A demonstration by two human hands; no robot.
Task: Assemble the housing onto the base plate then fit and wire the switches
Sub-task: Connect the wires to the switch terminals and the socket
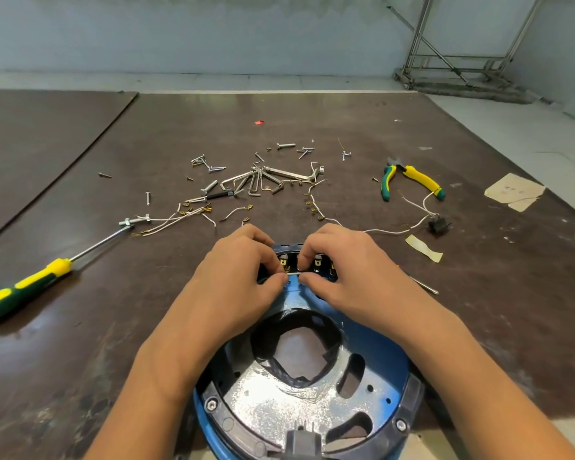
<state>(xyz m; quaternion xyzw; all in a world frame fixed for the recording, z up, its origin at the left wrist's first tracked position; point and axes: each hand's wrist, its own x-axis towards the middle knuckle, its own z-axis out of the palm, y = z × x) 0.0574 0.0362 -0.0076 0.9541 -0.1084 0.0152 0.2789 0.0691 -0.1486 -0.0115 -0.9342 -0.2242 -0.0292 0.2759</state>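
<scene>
Both forearms reached forward, converging. Knuckles up, left hand [243, 270] and right hand [349, 270] sat close together, fingers curled, each pinching one end of short white wire [293, 274] between thumb and forefinger.

The person's left hand [239, 270] is bare, and it is over the far left rim of the blue housing [375, 346]. The right hand [349, 270] is bare too, over the far right rim. The fingers [263, 234] are slim, with round knuckles. Two bare forearms [166, 360] run down past each side of the housing, right to the picture's edge.
</scene>
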